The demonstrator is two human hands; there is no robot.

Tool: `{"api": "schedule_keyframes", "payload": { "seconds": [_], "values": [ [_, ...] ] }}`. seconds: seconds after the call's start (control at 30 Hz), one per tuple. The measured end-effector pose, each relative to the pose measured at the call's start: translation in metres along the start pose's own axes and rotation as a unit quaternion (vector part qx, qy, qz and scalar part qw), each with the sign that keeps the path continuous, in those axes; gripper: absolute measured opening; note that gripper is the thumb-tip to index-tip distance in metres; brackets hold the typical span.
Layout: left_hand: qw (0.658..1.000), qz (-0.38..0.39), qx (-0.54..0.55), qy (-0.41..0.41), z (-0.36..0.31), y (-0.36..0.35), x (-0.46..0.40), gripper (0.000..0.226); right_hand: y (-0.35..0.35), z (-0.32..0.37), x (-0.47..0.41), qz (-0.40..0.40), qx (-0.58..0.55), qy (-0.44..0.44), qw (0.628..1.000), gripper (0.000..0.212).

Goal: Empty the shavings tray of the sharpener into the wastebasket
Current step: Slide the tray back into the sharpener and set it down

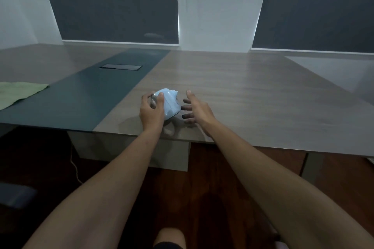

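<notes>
While both bare forearms stretch out over the near edge of the desk (253, 91), only 1 sharpener (171, 105) can be counted on it, a small pale blue plastic body with rounded corners, sitting close to the front edge on the wood-grain part of the top, just right of the dark inlaid strip (97, 91). Its surface is plain from where one stands; no brand, label or writing can be read on it, and the picture is too soft to make out the seam of the shavings tray. A small metal crank or knob shows at its left end, mostly covered by fingers. The left hand (151, 110) is closed around that left end of the sharpener, thumb on top and fingers curled over the metal part. The right hand (195, 109) is spread and holds nothing, its fingers loosely fanned just to the right of the sharpener, hovering at the desk surface; whether the fingertips touch the blue body cannot be told. Elsewhere there is 1 green cloth (18, 93) lying flat at the far left of the desk, 1 dark rectangular cable hatch (121, 66) set in the dark strip, and 2 dark roller blinds (113, 4) on the wall behind with a pale wall section between them. A thin white cable (75, 168) trails down to the wooden floor under the desk.
</notes>
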State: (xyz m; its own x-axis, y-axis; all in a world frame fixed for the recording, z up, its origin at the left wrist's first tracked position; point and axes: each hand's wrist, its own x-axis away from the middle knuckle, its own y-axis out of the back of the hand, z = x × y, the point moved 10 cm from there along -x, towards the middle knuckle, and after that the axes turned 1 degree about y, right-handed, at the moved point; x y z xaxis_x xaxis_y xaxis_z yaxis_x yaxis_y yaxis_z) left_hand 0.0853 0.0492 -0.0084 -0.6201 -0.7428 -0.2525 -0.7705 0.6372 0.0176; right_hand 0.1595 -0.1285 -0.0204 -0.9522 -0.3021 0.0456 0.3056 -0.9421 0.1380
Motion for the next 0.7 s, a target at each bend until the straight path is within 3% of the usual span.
{"api": "schedule_keyframes", "payload": {
  "seconds": [0.3,0.7],
  "values": [
    [0.993,-0.062,-0.087,-0.051,-0.009,0.047,-0.012,0.041,-0.011,0.004,0.004,-0.026,-0.009,0.006,1.0,0.057],
    [0.978,-0.046,-0.179,-0.098,-0.011,0.031,-0.007,0.055,0.023,-0.01,0.008,-0.069,-0.012,0.004,0.998,0.056]
  ]
}}
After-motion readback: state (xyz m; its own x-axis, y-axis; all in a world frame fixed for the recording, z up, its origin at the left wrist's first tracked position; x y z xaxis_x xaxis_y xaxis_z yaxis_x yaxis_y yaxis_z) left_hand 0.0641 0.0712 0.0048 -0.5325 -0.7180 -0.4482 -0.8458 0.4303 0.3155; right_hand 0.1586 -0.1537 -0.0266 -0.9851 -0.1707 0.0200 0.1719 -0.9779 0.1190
